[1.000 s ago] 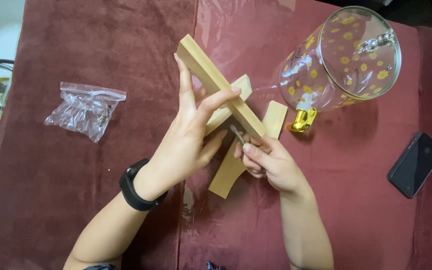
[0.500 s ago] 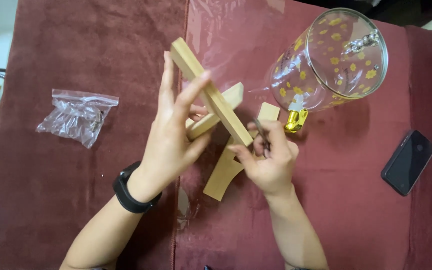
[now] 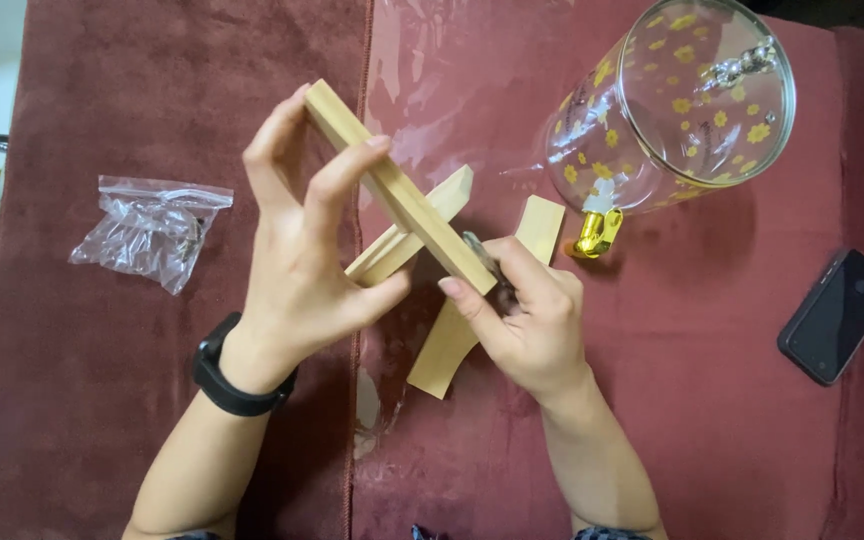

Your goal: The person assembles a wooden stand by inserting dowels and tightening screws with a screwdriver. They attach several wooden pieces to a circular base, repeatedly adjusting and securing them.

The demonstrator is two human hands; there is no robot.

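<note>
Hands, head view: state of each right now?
Left hand: closed on a wooden bar.
Right hand: closed around a small metal piece at the bar's end.

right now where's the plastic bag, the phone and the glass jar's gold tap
plastic bag (image 3: pixel 147 232), head view, middle of the bag
phone (image 3: pixel 836 315), head view, centre of its dark screen
gold tap (image 3: pixel 597 234), head view, its spout

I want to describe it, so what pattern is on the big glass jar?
Small yellow flowers on the clear glass jar, with a gold spigot; head view.

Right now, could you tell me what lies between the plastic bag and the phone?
In the head view: left hand, wooden bars, right hand, then bare cloth.
</note>
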